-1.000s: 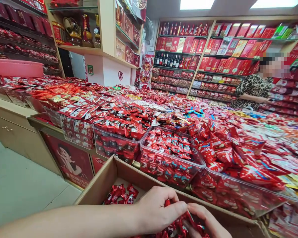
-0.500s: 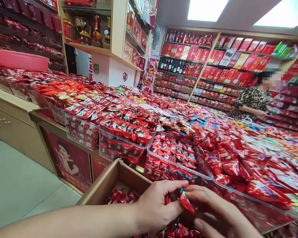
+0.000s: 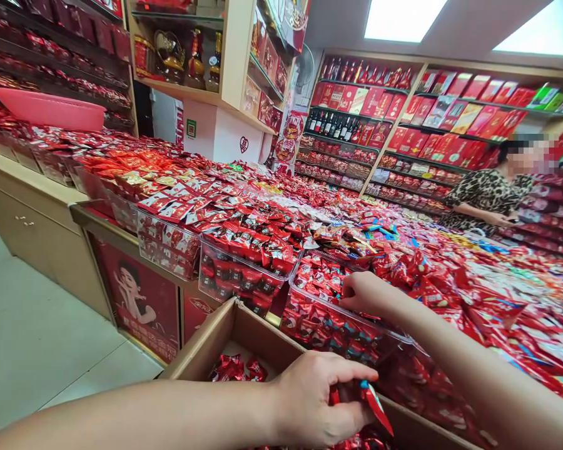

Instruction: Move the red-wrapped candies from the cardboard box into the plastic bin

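My left hand (image 3: pixel 316 400) hovers over the cardboard box (image 3: pixel 218 340) at the bottom, its fingers pinched on a red wrapped candy (image 3: pixel 375 406). More red candies (image 3: pixel 237 369) lie inside the box. My right hand (image 3: pixel 363 292) reaches forward into the clear plastic bin (image 3: pixel 351 340) of red wrapped candies, fingers curled down among them; what they hold is hidden.
A long counter holds several clear bins (image 3: pixel 234 275) heaped with red sweets. A pink basin (image 3: pixel 51 107) sits at the far left. Shelves of red boxes and bottles (image 3: pixel 328 125) line the back wall. A person in a patterned top (image 3: pixel 485 194) stands at the right.
My right hand left my left hand and moved forward into the candy bin. My left hand kept a red candy above the box. The view shifted slightly right.
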`<state>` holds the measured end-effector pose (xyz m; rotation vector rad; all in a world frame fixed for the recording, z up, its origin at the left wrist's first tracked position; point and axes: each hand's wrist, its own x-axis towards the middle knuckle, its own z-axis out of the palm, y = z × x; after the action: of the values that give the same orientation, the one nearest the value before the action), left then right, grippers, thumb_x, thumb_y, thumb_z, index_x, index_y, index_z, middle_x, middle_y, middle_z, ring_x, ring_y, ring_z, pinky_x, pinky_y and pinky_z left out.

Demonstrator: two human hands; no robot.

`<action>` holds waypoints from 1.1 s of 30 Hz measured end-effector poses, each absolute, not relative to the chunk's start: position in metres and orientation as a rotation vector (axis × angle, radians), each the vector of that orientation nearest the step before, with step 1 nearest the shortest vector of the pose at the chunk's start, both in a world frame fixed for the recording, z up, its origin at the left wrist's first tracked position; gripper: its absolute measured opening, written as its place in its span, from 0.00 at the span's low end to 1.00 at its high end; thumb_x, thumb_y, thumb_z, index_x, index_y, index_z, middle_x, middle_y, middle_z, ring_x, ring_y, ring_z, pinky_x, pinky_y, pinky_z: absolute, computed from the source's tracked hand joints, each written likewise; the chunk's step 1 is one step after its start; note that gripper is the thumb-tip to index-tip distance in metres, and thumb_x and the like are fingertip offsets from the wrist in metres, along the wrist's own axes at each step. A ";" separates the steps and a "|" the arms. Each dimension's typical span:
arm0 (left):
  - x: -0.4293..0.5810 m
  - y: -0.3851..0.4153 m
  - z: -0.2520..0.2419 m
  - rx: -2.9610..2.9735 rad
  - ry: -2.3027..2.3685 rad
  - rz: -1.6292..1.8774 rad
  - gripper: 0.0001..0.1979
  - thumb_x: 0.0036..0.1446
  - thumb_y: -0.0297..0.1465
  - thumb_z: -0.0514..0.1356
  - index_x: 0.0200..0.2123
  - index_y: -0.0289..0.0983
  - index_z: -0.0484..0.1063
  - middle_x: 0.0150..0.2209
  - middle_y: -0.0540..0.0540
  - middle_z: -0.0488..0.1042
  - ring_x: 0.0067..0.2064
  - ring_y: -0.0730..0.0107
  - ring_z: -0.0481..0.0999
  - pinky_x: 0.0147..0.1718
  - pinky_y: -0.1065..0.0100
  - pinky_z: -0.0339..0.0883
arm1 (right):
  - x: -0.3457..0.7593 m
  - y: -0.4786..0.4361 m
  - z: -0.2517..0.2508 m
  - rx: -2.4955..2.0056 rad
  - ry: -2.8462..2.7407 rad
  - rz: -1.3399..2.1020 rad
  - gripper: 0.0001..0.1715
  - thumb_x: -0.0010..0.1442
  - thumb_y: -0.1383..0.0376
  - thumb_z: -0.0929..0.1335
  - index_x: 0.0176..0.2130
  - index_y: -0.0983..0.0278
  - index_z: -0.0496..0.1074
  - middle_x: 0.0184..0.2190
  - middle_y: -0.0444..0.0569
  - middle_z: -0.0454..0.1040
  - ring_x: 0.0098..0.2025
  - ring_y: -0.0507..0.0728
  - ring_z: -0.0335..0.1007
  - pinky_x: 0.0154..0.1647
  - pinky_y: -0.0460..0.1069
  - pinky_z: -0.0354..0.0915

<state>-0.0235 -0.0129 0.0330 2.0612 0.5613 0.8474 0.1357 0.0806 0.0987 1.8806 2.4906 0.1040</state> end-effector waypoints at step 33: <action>-0.021 -0.003 0.032 1.903 0.619 0.905 0.24 0.47 0.26 0.51 0.51 0.36 0.58 0.32 0.48 0.69 0.30 0.76 0.65 0.32 0.73 0.61 | 0.138 -0.060 0.076 1.822 3.091 -0.239 0.04 0.55 0.66 0.60 0.32 0.59 0.63 0.33 0.47 0.67 0.34 0.53 0.65 0.33 0.45 0.64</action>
<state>-0.0215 -0.0025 0.0320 1.9026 0.6193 0.9047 0.1385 -0.0597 0.0756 1.8219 3.0914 -0.2388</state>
